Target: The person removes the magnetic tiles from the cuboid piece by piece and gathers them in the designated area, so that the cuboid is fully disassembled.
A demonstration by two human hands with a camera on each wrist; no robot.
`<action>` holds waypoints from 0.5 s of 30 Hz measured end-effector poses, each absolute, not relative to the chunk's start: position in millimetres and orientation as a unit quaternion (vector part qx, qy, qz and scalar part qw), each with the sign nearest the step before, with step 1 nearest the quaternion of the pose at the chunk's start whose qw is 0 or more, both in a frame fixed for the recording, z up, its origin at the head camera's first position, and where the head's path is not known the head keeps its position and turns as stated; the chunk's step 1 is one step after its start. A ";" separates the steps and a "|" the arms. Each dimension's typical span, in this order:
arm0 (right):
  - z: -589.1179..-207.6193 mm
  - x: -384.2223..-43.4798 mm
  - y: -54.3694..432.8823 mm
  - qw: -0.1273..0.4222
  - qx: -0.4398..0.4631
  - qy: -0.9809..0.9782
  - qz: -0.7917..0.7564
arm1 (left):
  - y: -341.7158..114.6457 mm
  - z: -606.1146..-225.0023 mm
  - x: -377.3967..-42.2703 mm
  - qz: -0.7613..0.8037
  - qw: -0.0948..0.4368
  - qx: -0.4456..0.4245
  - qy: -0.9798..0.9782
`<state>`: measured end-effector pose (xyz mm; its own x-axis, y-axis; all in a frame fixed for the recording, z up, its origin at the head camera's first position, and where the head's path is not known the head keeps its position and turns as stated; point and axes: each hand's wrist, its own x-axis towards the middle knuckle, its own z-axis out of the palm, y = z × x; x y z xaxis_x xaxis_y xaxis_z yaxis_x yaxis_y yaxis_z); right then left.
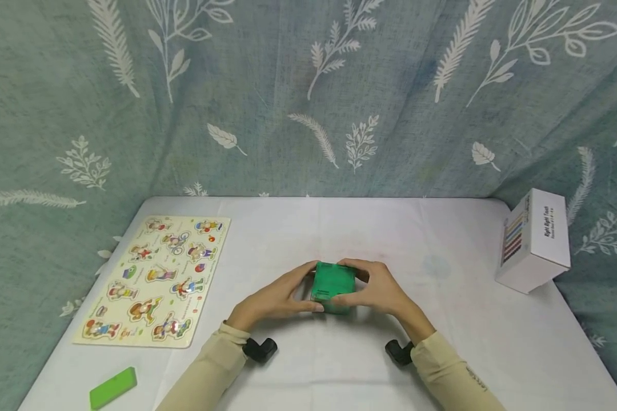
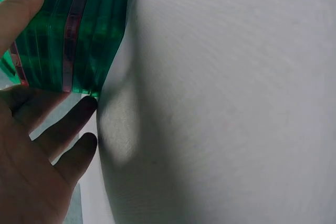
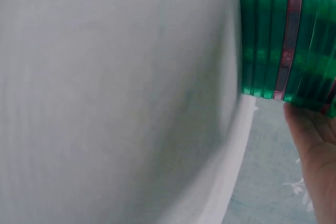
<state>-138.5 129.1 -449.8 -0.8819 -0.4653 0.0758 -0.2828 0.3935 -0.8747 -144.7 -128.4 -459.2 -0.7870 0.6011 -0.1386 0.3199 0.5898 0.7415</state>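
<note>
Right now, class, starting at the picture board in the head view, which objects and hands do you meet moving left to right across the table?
Picture board → left hand → green stack → right hand → white box.

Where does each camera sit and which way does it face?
Head: worn on the head, facing forward and down at a translucent green stack on a white table; left hand, right hand and sleeves show.
Left wrist: on that wrist, facing the stack's side; left fingers and thumb show.
Right wrist: on that wrist, facing the stack too; right fingers show.
Both wrist views share the stack's reddish bands.
</note>
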 end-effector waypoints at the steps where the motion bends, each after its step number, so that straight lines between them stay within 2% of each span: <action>1: -449.3 -138.2 129.5 0.094 -0.223 0.828 -0.506 | -128.2 -458.5 -144.9 0.367 0.192 0.265 0.871; 15: -450.3 -140.8 129.7 0.133 -0.202 0.805 -0.542 | -129.2 -456.2 -144.3 0.369 0.186 0.261 0.873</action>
